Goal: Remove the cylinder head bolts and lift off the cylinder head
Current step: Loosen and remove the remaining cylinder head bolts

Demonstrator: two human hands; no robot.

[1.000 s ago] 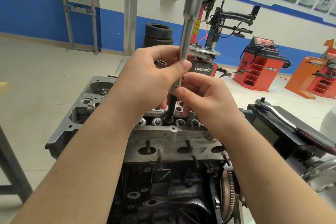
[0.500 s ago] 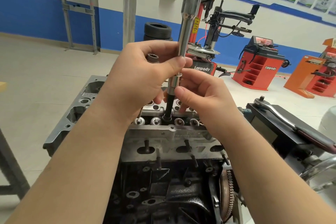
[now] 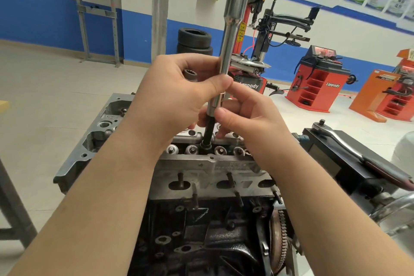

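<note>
Both hands pinch the long chrome socket extension point(image 3: 226, 51), the left hand point(image 3: 179, 94) high with a small socket point(image 3: 190, 74) tucked in its grip, the right hand point(image 3: 248, 119) low. The tool stands on a bolt point(image 3: 205, 147) in the cylinder head point(image 3: 208, 163), which still sits on the engine block point(image 3: 201, 231); probably early, other bolts hidden. A ratchet point(image 3: 340, 143) lies right. Tiled floor point(image 3: 56, 96), tyre changer point(image 3: 264, 36).

One head-worn camera looks forward and down, close over the engine point(image 3: 201, 186), apparently standing at its side.
</note>
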